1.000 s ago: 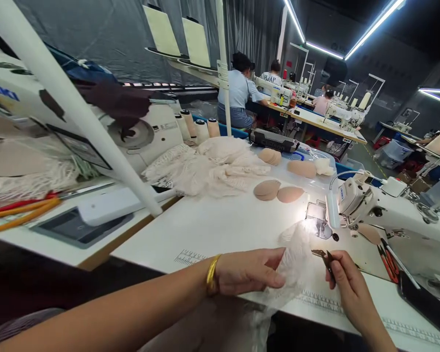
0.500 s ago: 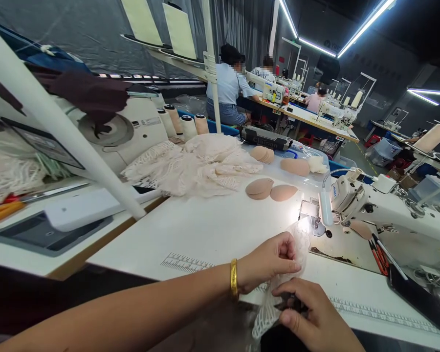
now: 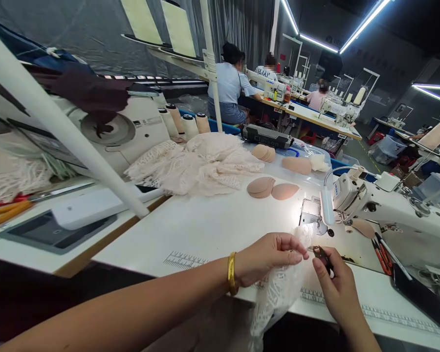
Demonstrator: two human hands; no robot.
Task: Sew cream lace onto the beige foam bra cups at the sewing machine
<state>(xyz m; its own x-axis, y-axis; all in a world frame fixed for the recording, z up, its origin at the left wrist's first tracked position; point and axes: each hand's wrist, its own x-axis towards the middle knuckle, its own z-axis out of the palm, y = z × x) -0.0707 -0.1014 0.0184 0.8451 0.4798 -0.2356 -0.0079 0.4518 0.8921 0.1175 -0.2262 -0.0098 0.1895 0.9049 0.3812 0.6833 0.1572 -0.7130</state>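
Observation:
My left hand (image 3: 267, 256), with a gold bangle at the wrist, pinches the top edge of a white lace piece (image 3: 278, 293) that hangs down over the table's front edge. My right hand (image 3: 335, 286) is closed on small dark thread snips (image 3: 320, 254), whose tips sit right beside the lace at my left fingertips. Both hands are just in front of the white sewing machine (image 3: 381, 210), near its lit needle plate (image 3: 311, 215).
Beige bra cups (image 3: 271, 188) and a heap of cream lace (image 3: 201, 164) lie further back on the white table (image 3: 212, 225). Red-handled scissors (image 3: 383, 249) and a dark phone (image 3: 420, 296) lie at the right. Thread cones (image 3: 188, 124) stand behind. Other people sew at distant tables.
My right hand came up from below the table edge and now holds the snips at the lace's top edge. My left hand stayed on the lace, which hangs lower.

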